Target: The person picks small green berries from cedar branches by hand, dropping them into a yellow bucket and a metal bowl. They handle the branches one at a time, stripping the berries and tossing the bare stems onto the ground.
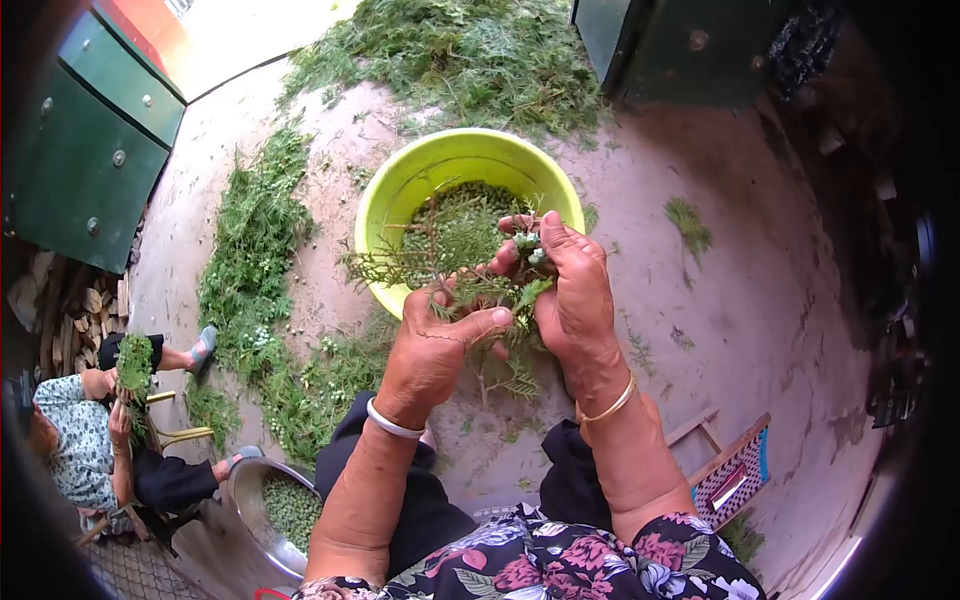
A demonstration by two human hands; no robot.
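Observation:
My left hand (430, 350) is closed around a leafy evergreen sprig (450, 240), its thumb pointing right across the stems. The sprig spreads over a yellow-green plastic tub (470, 152). Beside it my right hand (580, 295) is curled in, thumb up, with its fingers closed about pale green seed cones (530, 243) at the sprig's right side. Some of those fingers are hidden behind the greenery. Many small loose green cones (488, 193) lie in the tub below my hands.
Cut branches (450, 60) lie heaped behind the tub, and more (255, 230) trail down the left. At lower left a person (85, 440) sits holding greenery, near a metal basin (250, 510) of green cones. A small woven-seat stool (730, 475) lies at right.

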